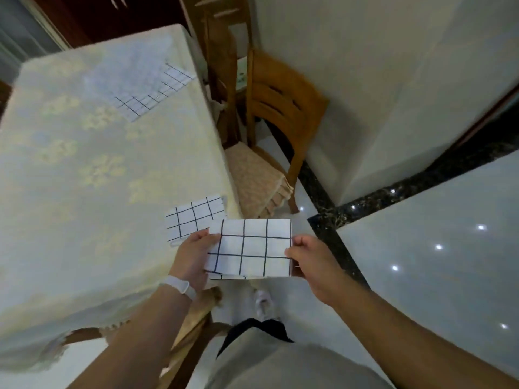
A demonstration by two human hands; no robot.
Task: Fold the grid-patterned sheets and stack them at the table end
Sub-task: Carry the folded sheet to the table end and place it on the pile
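Held flat between both hands, just off the table's near right corner: a folded grid-patterned sheet [250, 248], white with thin black lines, a second layer peeking out along its bottom edge. Left hand [193, 256] closed on the sheet's left edge, thumb on top and fingers underneath, a white wristband [179, 286] on that wrist. Right hand [311, 262] pinching the right edge, thumb and forefinger shut on the fabric. At about 10 o'clock from the held sheet, partly overlapped by it in the view: another folded grid sheet [193, 217], lying on the table [84, 169] right at the near right corner. Far up the table at roughly 11 o'clock, well apart from both: an unfolded grid sheet [151, 91], spread flat, its right corner near the table's right edge, much of it washed out by glare. Covering the table, a pale yellow cloth with a faint floral pattern. At 1 o'clock from the hands, tucked beside the table's right edge: a wooden chair [280, 108] with a slatted back and a beige cushion [255, 178]. Glossy pale floor tiles [421, 248] at 3 o'clock, crossed by a dark speckled strip. No brand, label or readable writing anywhere on sheets, cloth or wristband.
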